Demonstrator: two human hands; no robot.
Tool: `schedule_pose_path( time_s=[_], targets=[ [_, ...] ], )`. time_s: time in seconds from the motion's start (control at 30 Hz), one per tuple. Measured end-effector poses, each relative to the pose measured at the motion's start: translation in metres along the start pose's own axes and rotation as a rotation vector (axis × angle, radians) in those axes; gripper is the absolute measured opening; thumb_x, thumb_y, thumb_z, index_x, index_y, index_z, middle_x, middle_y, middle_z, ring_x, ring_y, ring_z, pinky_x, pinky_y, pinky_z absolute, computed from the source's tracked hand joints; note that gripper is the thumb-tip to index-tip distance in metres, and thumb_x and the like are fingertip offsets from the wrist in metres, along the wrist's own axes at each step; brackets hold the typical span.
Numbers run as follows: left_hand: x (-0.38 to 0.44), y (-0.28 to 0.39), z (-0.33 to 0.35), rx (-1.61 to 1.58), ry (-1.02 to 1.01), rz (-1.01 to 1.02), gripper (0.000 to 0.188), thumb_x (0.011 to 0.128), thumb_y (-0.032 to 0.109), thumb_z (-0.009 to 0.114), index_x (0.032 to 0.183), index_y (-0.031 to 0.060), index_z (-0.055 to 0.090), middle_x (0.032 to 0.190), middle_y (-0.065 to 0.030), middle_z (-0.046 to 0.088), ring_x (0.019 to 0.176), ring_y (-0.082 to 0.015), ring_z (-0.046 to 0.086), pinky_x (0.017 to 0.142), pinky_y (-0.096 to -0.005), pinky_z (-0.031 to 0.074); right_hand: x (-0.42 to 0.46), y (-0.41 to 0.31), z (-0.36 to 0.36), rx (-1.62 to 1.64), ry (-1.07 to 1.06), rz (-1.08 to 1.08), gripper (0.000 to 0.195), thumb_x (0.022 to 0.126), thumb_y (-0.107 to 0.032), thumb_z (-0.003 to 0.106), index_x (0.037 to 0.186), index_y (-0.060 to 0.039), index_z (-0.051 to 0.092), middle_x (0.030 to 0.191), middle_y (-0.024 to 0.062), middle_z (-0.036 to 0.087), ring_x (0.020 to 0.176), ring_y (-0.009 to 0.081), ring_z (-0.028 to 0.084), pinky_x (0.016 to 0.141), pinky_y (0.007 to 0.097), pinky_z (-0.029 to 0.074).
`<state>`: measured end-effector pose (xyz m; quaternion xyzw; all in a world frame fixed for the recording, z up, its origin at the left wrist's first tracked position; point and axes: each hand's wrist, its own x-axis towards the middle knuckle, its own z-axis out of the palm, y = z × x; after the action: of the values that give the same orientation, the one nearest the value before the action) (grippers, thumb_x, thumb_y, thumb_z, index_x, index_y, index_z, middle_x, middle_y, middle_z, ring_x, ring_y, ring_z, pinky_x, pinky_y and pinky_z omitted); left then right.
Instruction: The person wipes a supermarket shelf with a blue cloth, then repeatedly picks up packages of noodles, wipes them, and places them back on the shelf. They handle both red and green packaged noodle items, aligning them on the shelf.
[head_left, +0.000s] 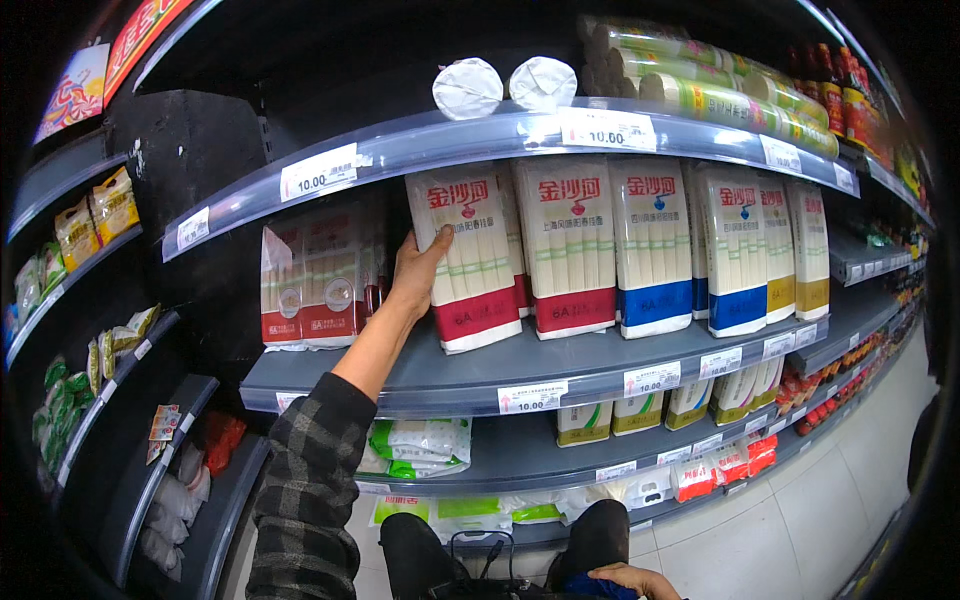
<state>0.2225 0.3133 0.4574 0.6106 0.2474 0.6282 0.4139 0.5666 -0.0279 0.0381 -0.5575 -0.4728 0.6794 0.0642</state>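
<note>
My left hand (421, 271) grips the left edge of a noodle packet with a red band (477, 262), thumb across its front. The packet stands slightly tilted at the front of the middle shelf. To its right stand another red-banded noodle packet (573, 247), a blue-banded packet (654, 247) and several more. Left of my forearm are noodle packets with red lower parts (328, 285), set further back. At the bottom edge, my right hand (634, 579) rests low by my knee, beside dark blue material (596, 585); whether it holds that is not clear.
A shelf edge with price tags (450, 139) runs just above the packets; two white paper-wrapped rolls (468, 88) and green-wrapped rolls (697, 94) lie on it. Lower shelves hold bagged goods (424, 448) and gold-banded packets (583, 425). Side shelving (161, 457) stands at left.
</note>
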Motion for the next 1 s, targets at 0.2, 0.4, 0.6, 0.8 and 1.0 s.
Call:
schedule_pose_path(
  time_s=[0.2, 0.4, 0.6, 0.8, 1.0],
  targets=[
    [0.02, -0.027, 0.005, -0.008, 0.016, 0.047, 0.061, 0.101, 0.034, 0.058, 0.151, 0.008, 0.036, 0.137, -0.0162, 0.053, 0.122, -0.0243, 0.053, 0.105, -0.0347, 0.041, 0.003, 0.0, -0.001, 0.078, -0.011, 0.083, 0.055, 0.095, -0.049, 0.06, 0.134, -0.011, 0.061, 0.124, 0.0085, 0.066, 0.113, 0.0198, 0.061, 0.099, 0.034, 0.047],
    [0.019, -0.027, 0.014, 0.359, 0.202, 0.193, 0.069, 0.098, 0.042, 0.059, 0.152, 0.0057, 0.034, 0.141, -0.0194, 0.051, 0.126, -0.0302, 0.052, 0.105, -0.0349, 0.041, 0.007, -0.024, 0.004, 0.16, -0.019, 0.194, 0.053, 0.094, -0.048, 0.062, 0.131, -0.0093, 0.064, 0.123, 0.0087, 0.066, 0.109, 0.0181, 0.062, 0.096, 0.0326, 0.049],
    [-0.032, 0.025, 0.012, 0.003, 0.284, -0.142, 0.063, 0.1, 0.042, 0.056, 0.147, 0.0037, 0.04, 0.129, -0.0176, 0.06, 0.12, -0.0304, 0.057, 0.101, -0.0418, 0.046, 0.008, -0.003, -0.005, -0.001, 0.131, -0.271, 0.035, 0.096, -0.037, 0.065, 0.115, -0.0083, 0.07, 0.098, 0.0013, 0.068, 0.093, 0.0093, 0.061, 0.082, 0.0257, 0.05],
    [-0.222, 0.053, -0.109, 0.107, 0.075, 0.281, 0.024, 0.105, 0.023, 0.048, 0.114, 0.0036, 0.057, 0.078, -0.0122, 0.066, 0.071, -0.022, 0.065, 0.071, -0.0373, 0.055, -0.124, -0.18, -0.028, -0.064, 1.161, -0.781, 0.028, 0.089, -0.012, 0.065, 0.113, 0.0016, 0.065, 0.103, 0.0082, 0.065, 0.1, 0.0184, 0.059, 0.093, 0.0345, 0.046],
    [-0.416, -0.11, -0.168, 0.187, 0.638, -0.316, 0.022, 0.104, 0.017, 0.05, 0.107, -0.0009, 0.063, 0.074, -0.0077, 0.065, 0.065, -0.0126, 0.062, 0.063, -0.0261, 0.051, -0.078, -0.271, -0.046, -0.587, 1.672, -1.014, 0.026, 0.09, -0.01, 0.068, 0.116, -0.0066, 0.067, 0.135, 0.0204, 0.049, 0.126, 0.0372, 0.049, 0.106, 0.0435, 0.038]
  ],
)
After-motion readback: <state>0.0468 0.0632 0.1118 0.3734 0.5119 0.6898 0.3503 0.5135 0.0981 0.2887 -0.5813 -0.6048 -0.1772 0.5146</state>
